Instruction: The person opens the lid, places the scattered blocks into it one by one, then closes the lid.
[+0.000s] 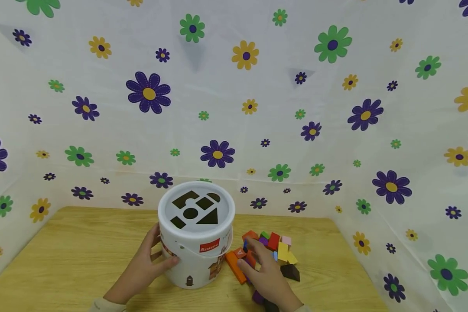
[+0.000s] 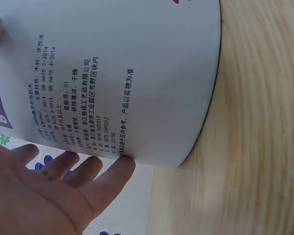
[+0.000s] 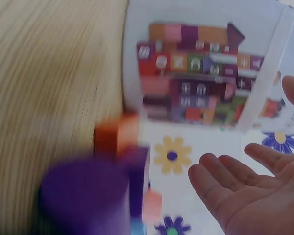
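A white bucket [image 1: 191, 266] stands on the wooden table, its lid [image 1: 191, 234] cut with several shaped holes. My left hand [image 1: 148, 260] holds the bucket's left side, thumb on the front and fingers round toward the back. In the left wrist view, the fingertips rest against the printed wall [image 2: 152, 112]. My right hand [image 1: 267, 275] hovers over the loose blocks to the bucket's right, fingers spread and holding nothing. From the right wrist, its fingers [image 3: 220, 181] appear apart from the bucket's picture side [image 3: 201, 73].
Coloured blocks lie heaped right of the bucket, among them a long orange block [image 1: 235, 268], a yellow block [image 1: 282, 251] and a dark brown block [image 1: 290, 272]. A blurred purple cylinder [image 3: 85, 196] is close to the right wrist. Flowered cloth [image 1: 218, 108] surrounds the table's back and sides.
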Tool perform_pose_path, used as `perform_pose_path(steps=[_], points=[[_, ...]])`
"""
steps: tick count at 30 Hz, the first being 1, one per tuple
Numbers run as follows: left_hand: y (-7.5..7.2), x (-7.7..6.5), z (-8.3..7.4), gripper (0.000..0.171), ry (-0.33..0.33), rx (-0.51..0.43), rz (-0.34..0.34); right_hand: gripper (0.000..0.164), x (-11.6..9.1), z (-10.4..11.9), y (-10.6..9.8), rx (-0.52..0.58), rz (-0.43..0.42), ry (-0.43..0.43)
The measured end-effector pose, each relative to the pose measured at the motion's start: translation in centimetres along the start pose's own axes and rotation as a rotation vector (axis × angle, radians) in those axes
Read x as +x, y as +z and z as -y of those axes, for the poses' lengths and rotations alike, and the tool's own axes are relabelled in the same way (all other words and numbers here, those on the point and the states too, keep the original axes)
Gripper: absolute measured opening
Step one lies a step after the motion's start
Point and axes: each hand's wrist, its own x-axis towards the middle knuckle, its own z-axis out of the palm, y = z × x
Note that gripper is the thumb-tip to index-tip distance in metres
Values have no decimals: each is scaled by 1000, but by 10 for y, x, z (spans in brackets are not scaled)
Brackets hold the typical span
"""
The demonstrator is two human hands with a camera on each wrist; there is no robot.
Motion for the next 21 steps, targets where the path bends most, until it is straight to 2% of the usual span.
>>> perform_pose_path(steps=[3, 8, 13, 21], points=[[1, 1, -1, 100, -28, -13, -15, 63, 8, 4, 13, 113, 23, -3], [1, 3, -2, 99, -59, -2, -42, 61, 22, 10, 39, 281, -19, 40], [-6, 4, 0, 101, -76, 8, -64, 55, 29, 12, 53, 292, -62, 91], [-28, 1, 6, 103, -60, 37, -46, 53, 35, 14, 76, 332, -59, 110]])
